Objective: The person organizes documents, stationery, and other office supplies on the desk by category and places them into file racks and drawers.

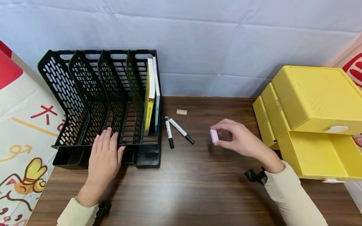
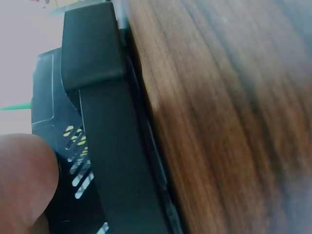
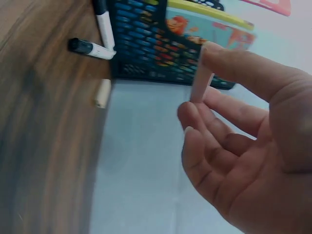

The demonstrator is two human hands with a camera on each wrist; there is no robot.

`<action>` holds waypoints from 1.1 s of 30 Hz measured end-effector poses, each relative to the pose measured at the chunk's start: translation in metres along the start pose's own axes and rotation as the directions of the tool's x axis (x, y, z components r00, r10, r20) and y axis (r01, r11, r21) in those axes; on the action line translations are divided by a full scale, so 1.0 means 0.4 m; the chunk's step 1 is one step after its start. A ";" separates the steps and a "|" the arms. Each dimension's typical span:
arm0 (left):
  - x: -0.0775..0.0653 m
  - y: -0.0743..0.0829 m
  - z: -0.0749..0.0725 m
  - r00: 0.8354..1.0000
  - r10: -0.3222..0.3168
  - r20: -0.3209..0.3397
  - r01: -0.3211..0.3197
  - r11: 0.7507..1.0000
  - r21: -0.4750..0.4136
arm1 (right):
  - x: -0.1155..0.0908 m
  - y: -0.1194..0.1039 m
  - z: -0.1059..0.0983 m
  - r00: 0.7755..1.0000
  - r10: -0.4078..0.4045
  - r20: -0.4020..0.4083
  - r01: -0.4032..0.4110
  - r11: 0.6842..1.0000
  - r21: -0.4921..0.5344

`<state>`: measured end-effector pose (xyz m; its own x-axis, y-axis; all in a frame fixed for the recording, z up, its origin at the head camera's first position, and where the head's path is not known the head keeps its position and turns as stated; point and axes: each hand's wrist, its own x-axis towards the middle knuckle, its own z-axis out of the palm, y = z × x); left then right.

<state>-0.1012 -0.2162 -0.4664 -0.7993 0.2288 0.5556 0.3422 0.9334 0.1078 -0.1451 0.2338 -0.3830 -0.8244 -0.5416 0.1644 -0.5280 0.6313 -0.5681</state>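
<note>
My right hand (image 1: 240,138) pinches a small pale lilac eraser (image 1: 214,136) between thumb and fingertips, above the brown table right of the markers. In the right wrist view the eraser (image 3: 201,80) stands upright in the pinch, its narrow side showing. My left hand (image 1: 104,157) rests on the front edge of a black file rack (image 1: 148,145), fingers straight over the edge and thumb out to the side. The left wrist view shows a thumb (image 2: 25,175) beside the rack's dark plastic front (image 2: 114,146).
Two white markers with black caps (image 1: 169,131) and a beige eraser (image 1: 182,112) lie right of the rack. Books (image 1: 150,100) stand in its rightmost slot. At the right is a yellow drawer unit (image 1: 319,94), its lower drawer (image 1: 322,153) pulled out.
</note>
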 end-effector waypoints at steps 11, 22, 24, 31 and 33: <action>0.000 0.004 -0.020 0.995 -0.042 0.095 0.040 0.999 0.026 | -0.120 -0.072 -0.094 1.000 -0.020 -0.011 0.018 0.992 -0.126; 0.002 0.009 -0.027 0.995 -0.044 0.091 0.041 0.999 0.030 | -0.242 -0.065 -0.211 0.994 -0.051 -0.100 0.025 0.968 -0.251; 0.003 0.009 -0.028 0.995 -0.042 0.091 0.040 0.999 0.028 | -0.259 -0.052 -0.230 0.992 -0.057 -0.113 0.026 0.966 -0.258; 0.003 0.011 -0.027 0.994 -0.041 0.102 0.040 0.999 0.017 | -0.294 -0.003 -0.266 0.992 -0.072 -0.105 0.037 0.953 -0.301; 0.002 0.010 -0.029 0.992 -0.043 0.115 0.041 0.999 0.015 | -0.306 0.012 -0.272 0.993 -0.057 -0.100 0.023 0.950 -0.312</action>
<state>-0.0949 -0.2153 -0.4560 -0.8648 0.2193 0.4516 0.3016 0.9461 0.1182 -0.0689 0.3636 -0.3183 -0.8095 -0.5184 0.2757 -0.5838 0.7607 -0.2837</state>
